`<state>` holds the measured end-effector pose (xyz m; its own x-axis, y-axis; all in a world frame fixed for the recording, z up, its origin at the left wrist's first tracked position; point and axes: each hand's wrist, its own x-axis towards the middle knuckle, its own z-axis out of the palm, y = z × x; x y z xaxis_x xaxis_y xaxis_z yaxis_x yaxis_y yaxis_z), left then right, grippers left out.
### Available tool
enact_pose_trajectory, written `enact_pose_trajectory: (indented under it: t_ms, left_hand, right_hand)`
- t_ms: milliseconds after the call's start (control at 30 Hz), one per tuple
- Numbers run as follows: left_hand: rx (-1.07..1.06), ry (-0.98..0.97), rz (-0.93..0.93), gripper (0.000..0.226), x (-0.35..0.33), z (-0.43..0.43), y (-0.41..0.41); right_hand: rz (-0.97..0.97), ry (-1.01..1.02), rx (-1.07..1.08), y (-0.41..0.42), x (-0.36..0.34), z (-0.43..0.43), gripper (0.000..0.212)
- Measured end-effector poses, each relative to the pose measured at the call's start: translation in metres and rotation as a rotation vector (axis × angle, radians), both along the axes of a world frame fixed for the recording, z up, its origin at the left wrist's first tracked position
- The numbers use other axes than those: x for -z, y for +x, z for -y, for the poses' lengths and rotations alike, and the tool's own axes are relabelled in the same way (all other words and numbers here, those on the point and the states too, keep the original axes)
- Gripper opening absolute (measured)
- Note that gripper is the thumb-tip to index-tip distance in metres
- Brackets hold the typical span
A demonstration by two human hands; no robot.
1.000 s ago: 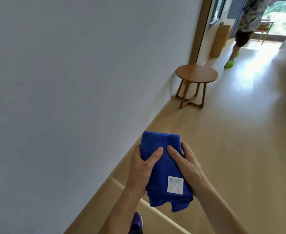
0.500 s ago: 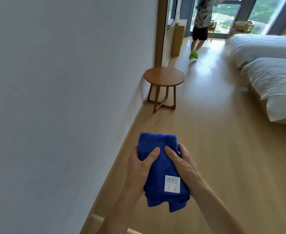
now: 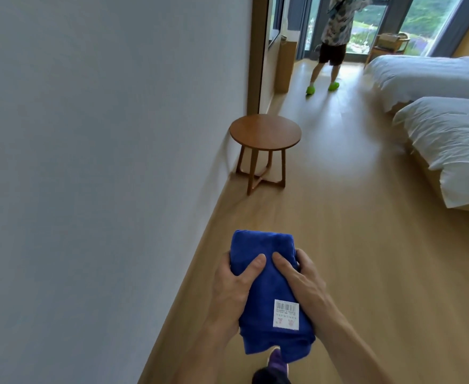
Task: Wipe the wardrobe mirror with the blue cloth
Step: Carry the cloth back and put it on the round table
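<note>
While both hands are gripping it, the folded blue cloth [image 3: 272, 296] is sitting low in front of the person, above the wooden floor [image 3: 352, 245] beside the white wall [image 3: 103, 162]. The left hand [image 3: 233, 286] and right hand [image 3: 302, 281] are curling round its sides, thumbs pressing on top, its white label [image 3: 286, 314] facing up. Another person [image 3: 331, 42] is standing by the far window.

A white label [image 3: 286, 314] sits on the near end of the blue cloth [image 3: 257, 245] — barcode along its top, small print below, reddish marks at the bottom — none of it sharp enough to read.
</note>
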<state>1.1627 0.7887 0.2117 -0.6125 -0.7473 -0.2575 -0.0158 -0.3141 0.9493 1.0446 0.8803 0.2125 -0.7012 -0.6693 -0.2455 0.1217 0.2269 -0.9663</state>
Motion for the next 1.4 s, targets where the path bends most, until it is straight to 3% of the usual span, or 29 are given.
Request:
enact_pose_trajectory:
  t_ms: [467,833,1400]
  left_hand:
    - [-0.05,-0.032,0.017,0.039,-0.019,0.085,-0.22]
    - [0.022,-0.05,0.07,0.041,-0.017,0.139,-0.346]
    - [0.179,0.065,0.018,0.05,0.01,0.335,-0.546]
  right_hand:
    - [0.011,-0.052,-0.054,-0.224,-0.014,0.092,0.026]
    - [0.011,-0.056,0.035,-0.345,-0.002,0.138,0.022]
    - [0.041,-0.006,0.149,-0.525,-0.002,0.309,0.031]
